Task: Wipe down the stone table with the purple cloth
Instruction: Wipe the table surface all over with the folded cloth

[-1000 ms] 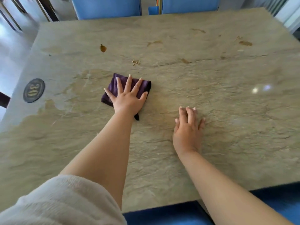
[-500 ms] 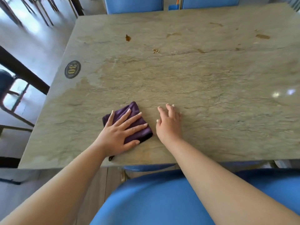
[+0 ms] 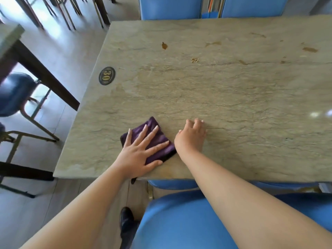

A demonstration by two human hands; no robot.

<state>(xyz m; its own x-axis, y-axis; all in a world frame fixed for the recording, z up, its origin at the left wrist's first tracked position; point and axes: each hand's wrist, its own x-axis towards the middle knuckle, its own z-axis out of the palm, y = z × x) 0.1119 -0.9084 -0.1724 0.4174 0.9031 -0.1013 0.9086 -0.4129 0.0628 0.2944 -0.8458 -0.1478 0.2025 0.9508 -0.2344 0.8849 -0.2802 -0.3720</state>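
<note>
The stone desk (image 3: 233, 97) fills most of the view, a veined beige slab, and everything below is placed against it. Blue chairs stand on two sides of it: two chair backs (image 3: 170, 7) rise past its far edge, and a blue chair seat (image 3: 179, 221) sits just under its near edge, with another desk (image 3: 10, 35) and a dark stool (image 3: 16, 94) off to its left on the floor.

On the desk, close to its near edge and toward its left end, lies the purple cloth (image 3: 156, 139), folded flat. The left hand (image 3: 138, 155) is pressed down on the cloth with fingers spread wide and straight, palm flat, gripping nothing (it only bears on the fabric). Just to the right of the cloth, the right hand (image 3: 190, 139) rests on the bare stone, fingers extended and loosely together, holding nothing; its edge is touching or nearly touching the cloth's corner.

Near the desk's left edge sits a round black number plate (image 3: 107, 75) marked 30. Toward the far side of the desk are brown stains (image 3: 309, 49), a darker brown spot (image 3: 164, 45), and a small cluster of crumbs (image 3: 194, 60).
</note>
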